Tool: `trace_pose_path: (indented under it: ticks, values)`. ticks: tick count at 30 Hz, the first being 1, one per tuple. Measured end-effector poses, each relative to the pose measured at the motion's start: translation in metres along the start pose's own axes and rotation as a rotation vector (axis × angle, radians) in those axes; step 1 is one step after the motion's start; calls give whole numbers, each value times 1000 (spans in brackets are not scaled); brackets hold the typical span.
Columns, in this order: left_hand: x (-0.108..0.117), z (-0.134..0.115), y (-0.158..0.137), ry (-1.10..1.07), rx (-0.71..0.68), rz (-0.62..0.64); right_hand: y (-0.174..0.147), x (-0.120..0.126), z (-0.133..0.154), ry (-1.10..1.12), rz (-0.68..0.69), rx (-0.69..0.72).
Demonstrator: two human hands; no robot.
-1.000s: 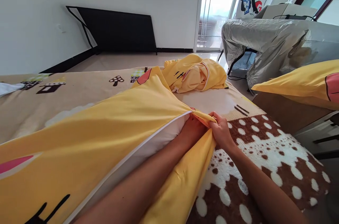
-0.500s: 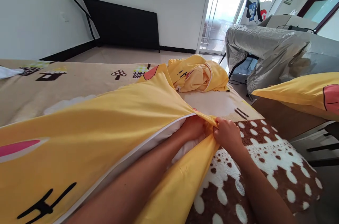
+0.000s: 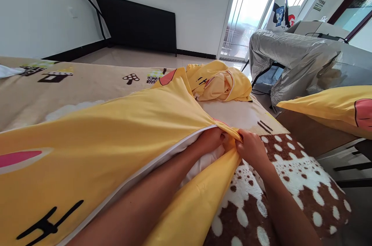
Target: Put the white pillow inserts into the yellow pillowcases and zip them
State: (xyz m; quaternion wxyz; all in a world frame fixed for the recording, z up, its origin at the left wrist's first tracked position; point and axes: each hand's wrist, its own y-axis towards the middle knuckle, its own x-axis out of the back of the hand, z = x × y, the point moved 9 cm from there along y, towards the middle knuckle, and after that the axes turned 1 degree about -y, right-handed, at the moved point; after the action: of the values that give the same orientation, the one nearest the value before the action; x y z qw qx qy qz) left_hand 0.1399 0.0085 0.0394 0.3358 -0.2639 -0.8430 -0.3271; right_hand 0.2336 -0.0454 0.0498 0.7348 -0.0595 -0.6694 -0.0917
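Observation:
A large yellow pillowcase (image 3: 145, 122) with a cartoon face and a white-edged opening stretches across the bed. My left hand (image 3: 213, 139) reaches through that opening to the far corner, its fingers curled and partly hidden by the cloth. White fabric (image 3: 203, 162) shows inside, just below the left wrist. From the outside, my right hand (image 3: 252, 146) grips the gathered yellow corner, close beside the left hand.
A crumpled yellow cloth (image 3: 221, 81) lies beyond on the patterned blanket (image 3: 290, 168). Another yellow pillow (image 3: 334, 108) is at the right. Behind stand a plastic-wrapped piece of furniture (image 3: 293, 52) and a black folded panel (image 3: 139, 21) against the wall.
My left hand has shifted slightly inside the opening, and more of its curled fingers shows. My right hand keeps its grip on the corner. The view has tilted slightly.

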Motion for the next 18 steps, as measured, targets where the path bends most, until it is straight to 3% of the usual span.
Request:
trace_pose_path:
  ticks: [3,7,12,18]
  values:
    - [2,-9,-3,-14,-44,-3,-1,3,0,35,-38,-16]
    - [-5,-24,-4,50,-159,86,-1,10,5,186,-143,47]
    - [-18,-27,-7,142,-240,190,2,10,6,531,-201,101]
    - [-16,-24,-8,174,-203,179,6,1,0,957,-281,100]
